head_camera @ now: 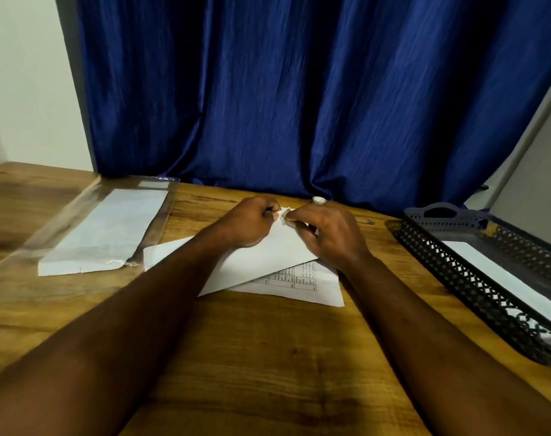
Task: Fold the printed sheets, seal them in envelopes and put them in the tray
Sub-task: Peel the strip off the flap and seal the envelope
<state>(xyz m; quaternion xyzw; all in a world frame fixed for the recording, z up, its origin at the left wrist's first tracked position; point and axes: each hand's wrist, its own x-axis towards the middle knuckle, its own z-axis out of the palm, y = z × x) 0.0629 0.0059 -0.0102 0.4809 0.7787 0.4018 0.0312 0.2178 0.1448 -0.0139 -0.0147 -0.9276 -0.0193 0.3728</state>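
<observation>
We pinch the envelope (pixel 261 262) at its far corner, left hand (pixel 249 221) and right hand (pixel 331 234) both in closed grip, over the printed sheet (pixel 302 283).

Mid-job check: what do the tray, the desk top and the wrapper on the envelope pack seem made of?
Tray: dark, matte, lattice-pierced walls and a moulded handle; likely plastic, possibly metal.
Desk top: brown wood grain, low sheen; solid wood or laminate, cannot tell.
Wrapper: clear glossy plastic film, shown by glare and creases.
</observation>
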